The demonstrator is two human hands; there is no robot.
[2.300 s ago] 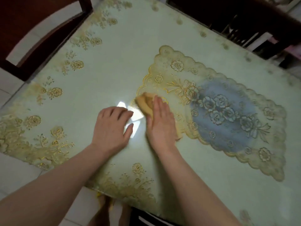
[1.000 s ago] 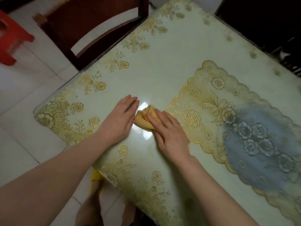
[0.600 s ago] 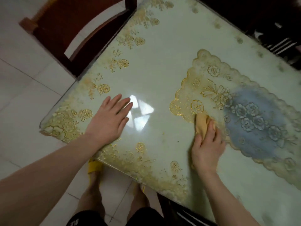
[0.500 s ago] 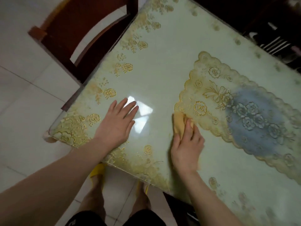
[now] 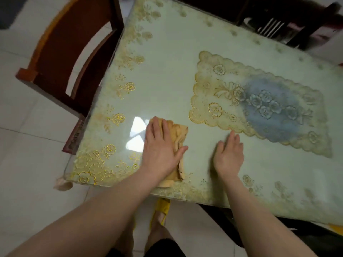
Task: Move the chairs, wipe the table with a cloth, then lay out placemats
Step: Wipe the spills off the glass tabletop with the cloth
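Left hand: flat, pressing the yellow cloth near the table's near-left corner.
Right hand: fingers straight, blurred, apparently touching the surface beside the placemat.
Chair: left edge.

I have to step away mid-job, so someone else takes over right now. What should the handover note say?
Left hand: flat, pressing the yellow cloth onto the table near its front-left corner.
Right hand: flat on the bare tabletop, holding nothing.
Chair: stands by the table's left edge.
Lace-edged mat with a blue centre: lies right of the hands.
Done: wiping is under way.
Left: finish wiping, then lay out the placemats.
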